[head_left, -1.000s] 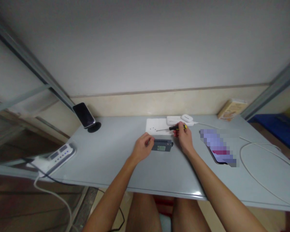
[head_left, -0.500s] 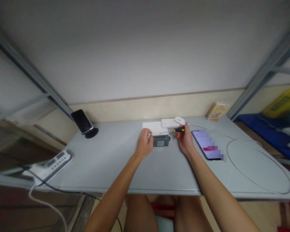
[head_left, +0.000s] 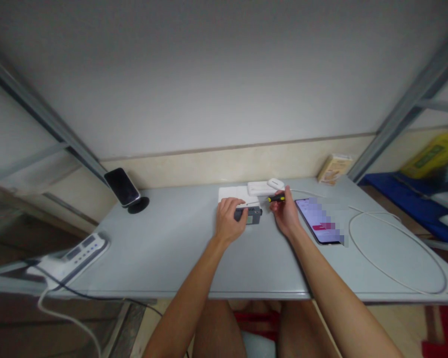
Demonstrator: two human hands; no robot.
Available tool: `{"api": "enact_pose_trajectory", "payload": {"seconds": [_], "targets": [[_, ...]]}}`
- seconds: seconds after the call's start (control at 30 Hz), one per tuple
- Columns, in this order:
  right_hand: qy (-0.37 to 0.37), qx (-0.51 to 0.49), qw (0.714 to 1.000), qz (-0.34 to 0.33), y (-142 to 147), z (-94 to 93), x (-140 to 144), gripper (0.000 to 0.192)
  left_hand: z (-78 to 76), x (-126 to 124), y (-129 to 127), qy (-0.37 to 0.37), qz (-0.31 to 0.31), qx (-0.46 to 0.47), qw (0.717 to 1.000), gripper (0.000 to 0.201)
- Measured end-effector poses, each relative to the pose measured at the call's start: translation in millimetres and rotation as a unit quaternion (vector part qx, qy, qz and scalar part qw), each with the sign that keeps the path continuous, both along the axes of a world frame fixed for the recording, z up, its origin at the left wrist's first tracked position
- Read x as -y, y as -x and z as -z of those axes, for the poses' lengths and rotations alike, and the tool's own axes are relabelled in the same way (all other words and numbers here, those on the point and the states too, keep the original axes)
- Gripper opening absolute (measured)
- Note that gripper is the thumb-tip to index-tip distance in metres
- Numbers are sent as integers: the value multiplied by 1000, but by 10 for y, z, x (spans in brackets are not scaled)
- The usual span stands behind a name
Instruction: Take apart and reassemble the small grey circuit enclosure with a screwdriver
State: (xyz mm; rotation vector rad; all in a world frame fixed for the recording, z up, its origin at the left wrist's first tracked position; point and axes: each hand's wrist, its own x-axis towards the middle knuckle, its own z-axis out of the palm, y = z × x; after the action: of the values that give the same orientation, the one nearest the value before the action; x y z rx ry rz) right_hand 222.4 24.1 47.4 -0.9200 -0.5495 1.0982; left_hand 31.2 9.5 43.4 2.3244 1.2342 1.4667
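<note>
A small dark grey box [head_left: 252, 215] with a green label lies in the middle of the grey table [head_left: 171, 248]. My left hand [head_left: 229, 220] grips its left end, fingers curled over the top. To the right of the box, my right hand [head_left: 284, 214] holds a screwdriver [head_left: 275, 198] with a yellow and black handle, its thin shaft pointing left over the box. Behind the box lies a white flat plate [head_left: 231, 193].
A white device [head_left: 265, 186] with a cable sits behind the plate. A lit phone [head_left: 319, 220] lies right of my right hand, with a looped white cable [head_left: 395, 248] beyond. A phone on a stand [head_left: 123, 188] stands far left, a power strip [head_left: 72, 252] at the left edge, a box [head_left: 334, 168] at the back.
My left hand has slid further over the grey box and closed on it. The right hand keeps the screwdriver close to the box. The view has shifted slightly.
</note>
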Motion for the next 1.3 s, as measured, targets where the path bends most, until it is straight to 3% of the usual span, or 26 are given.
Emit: {"api": "enact_pose_trajectory", "payload": {"seconds": [0.5, 1.03, 1.3], "targets": [[-18, 20, 1000, -11, -14, -25, 20, 61, 53, -26, 55, -17, -6, 13, 1000, 18], [-69, 155, 986, -1, 20, -154, 90, 58, 28, -40, 204, -17, 15, -45, 999, 29], [-77, 214, 973, -30, 104, -206, 167, 59, -65, -27, 326, 58, 38, 54, 996, 46]]}}
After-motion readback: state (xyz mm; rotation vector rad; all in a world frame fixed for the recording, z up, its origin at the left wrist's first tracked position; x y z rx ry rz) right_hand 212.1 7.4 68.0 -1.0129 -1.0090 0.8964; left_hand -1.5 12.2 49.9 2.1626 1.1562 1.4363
